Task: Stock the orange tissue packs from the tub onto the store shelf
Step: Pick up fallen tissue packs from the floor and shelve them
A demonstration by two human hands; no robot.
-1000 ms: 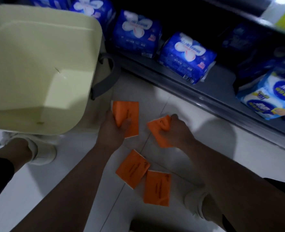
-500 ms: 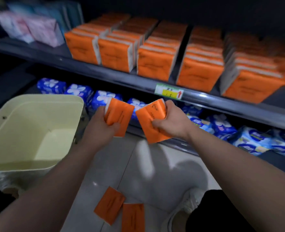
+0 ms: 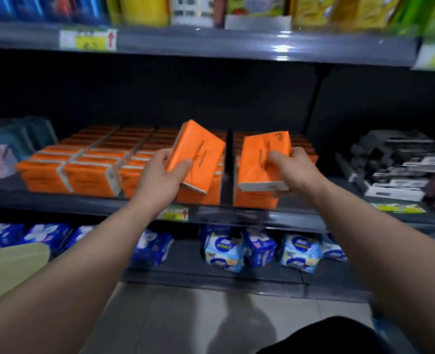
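Store shelving fills the view, three dark tiers above a pale tiled floor [image 3: 175,325]. On the middle shelf [image 3: 58,201], rows of stocked orange packs [image 3: 88,172] stand upright from near its left end to its middle, their fronts close to the front edge. A dark divider [image 3: 228,172] splits them near the middle.

Both arms reach toward this shelf. The left hand [image 3: 160,181] grips one orange tissue pack [image 3: 198,154], thumb curled over its face and fingers behind, holding it tilted in the air in front of the stocked rows, just left of the divider. The right hand [image 3: 296,172] grips a second orange tissue pack [image 3: 258,162], thumb pressed on its face, just right of the divider and above the front packs there. The two held packs are near each other but apart.

A price tag [image 3: 174,213] sits on the shelf's front edge below the left hand. Blue wrapped packs [image 3: 151,249] line the bottom shelf. The pale yellow tub [image 3: 9,272] shows at the lower left edge of the view.
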